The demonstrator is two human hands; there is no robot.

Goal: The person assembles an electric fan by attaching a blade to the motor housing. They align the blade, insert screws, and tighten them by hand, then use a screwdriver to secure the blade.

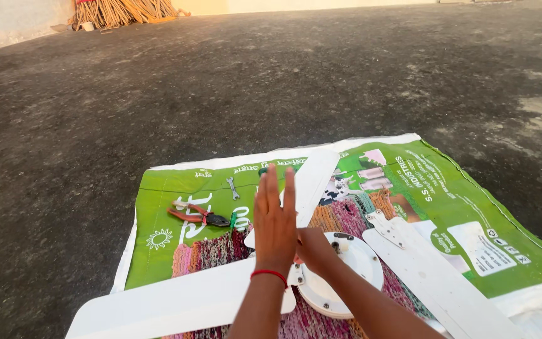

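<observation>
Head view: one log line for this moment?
left hand: open, raised | right hand: on fan motor hub | loose fan blade, pliers, spanner on green sack

flattened green printed sack (446, 188), spread on ground

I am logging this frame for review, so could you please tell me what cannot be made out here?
- Head view: the right hand is mostly hidden behind the raised left hand, so its grip is unclear.
- The round white fan motor housing is partly covered by the forearms.
- The detached white fan blade is cut off by the bottom edge.
</observation>
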